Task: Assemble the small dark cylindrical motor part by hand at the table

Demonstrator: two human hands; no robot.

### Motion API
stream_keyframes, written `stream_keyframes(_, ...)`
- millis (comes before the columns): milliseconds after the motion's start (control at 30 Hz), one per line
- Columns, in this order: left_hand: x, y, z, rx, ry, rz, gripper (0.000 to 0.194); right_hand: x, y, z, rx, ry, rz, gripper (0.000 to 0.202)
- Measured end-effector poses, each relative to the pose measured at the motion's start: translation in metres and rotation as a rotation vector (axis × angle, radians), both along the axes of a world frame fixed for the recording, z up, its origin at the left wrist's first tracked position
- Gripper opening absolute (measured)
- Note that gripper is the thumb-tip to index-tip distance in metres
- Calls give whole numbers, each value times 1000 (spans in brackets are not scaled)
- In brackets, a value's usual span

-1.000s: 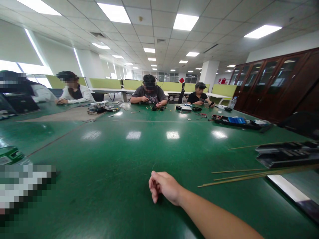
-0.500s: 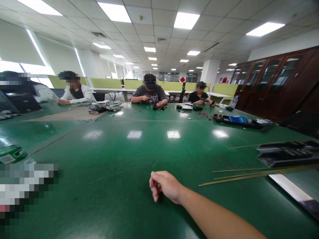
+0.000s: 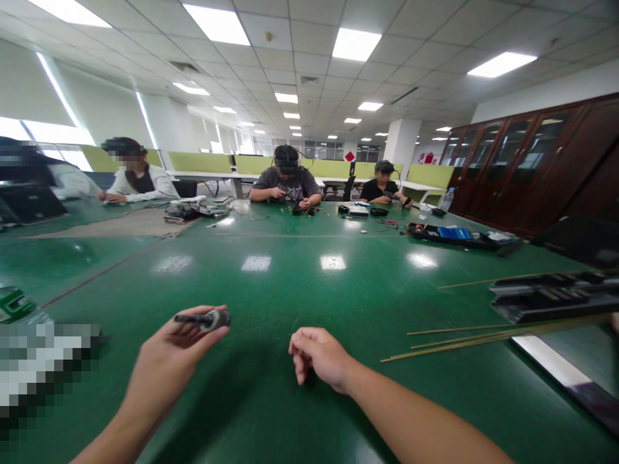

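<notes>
Left hand (image 3: pixel 167 357) was up over the surface, thumb and fingers pinched around a small dark part (image 3: pixel 216 320) with a thin stem; stem pointed left, thick end stuck out past the fingertips. Right hand (image 3: pixel 322 357) was low on the surface, just beside its own shadow, fingers half curled; couldn't tell from where I stood whether anything sat inside. The two hands were apart, the part nearer the left.

Surface: a green table (image 3: pixel 271 283). Toward its right edge, thin sticks (image 3: pixel 449 347) lay near the right hand, tips pointing left, running alongside some black rails (image 3: pixel 532 309). Nearer the right-hand near corner was a flat panel (image 3: pixel 546 361) with a pale strip. Toward the left edge, a blurred-out box (image 3: pixel 39 367), a green-labelled bottle (image 3: pixel 17 306) just behind it.

Far edge: a heap of parts (image 3: pixel 191 211) left of middle; a person in a grey top (image 3: pixel 309 182) bent over dark bits; a person in black (image 3: pixel 374 190) further right. Long black tray (image 3: pixel 483 243) near the far right corner, blue packets (image 3: pixel 453 233) in it.
</notes>
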State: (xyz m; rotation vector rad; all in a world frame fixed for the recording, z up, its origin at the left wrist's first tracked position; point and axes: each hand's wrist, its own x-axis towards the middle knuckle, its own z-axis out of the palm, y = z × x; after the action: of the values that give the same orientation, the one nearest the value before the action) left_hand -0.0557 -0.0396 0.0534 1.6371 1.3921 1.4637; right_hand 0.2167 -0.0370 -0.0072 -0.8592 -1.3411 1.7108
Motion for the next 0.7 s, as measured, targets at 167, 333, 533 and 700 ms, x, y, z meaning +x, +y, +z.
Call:
stream_keyframes(167,78,47,-34,17,-134,-310,39,8,14,-3,139,-166,-244,13)
stream_keyframes(333,98,50,-59,-59,-59,-502,38,6,17,-8,228,-242,-289,25)
stream_keyframes(533,91,48,-61,11,78,-505,35,4,17,-10,217,-254,-261,45)
stream_keyframes(700,94,48,-63,-87,-37,-556,44,12,19,-7,104,-125,-264,57)
